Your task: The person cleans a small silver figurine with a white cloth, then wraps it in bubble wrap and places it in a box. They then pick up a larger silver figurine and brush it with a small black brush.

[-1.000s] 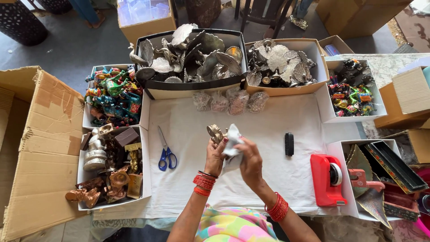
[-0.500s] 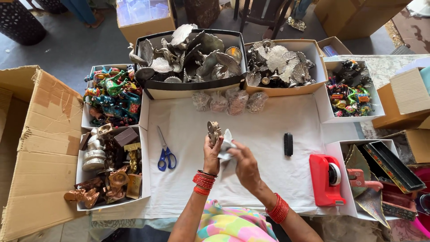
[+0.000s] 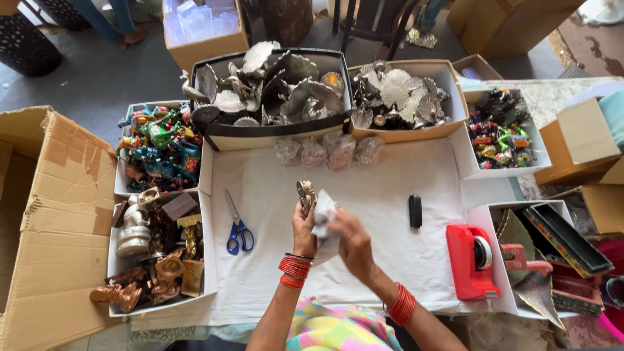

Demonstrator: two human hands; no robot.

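My left hand (image 3: 303,224) holds a small silver-grey metal figurine (image 3: 305,194) upright over the white table cover (image 3: 390,188). My right hand (image 3: 351,240) presses a crumpled white cloth (image 3: 323,213) against the figurine's right side. Both wrists carry red bangles. Blue-handled scissors (image 3: 238,224) lie on the cover just left of my left hand. A small black rectangular object (image 3: 415,211) lies to the right of my right hand.
Behind my hands stand a black box (image 3: 273,133) and a cardboard box (image 3: 403,130) of silver metal pieces, with several wrapped items (image 3: 328,151) in front. Boxes of painted figurines (image 3: 156,146) and brass figurines (image 3: 156,253) sit left, a red tape dispenser (image 3: 471,260) right.
The right hand has shifted the white cloth along the figurine, which the left hand has tilted and lifted slightly. Everything else on the table is as before.
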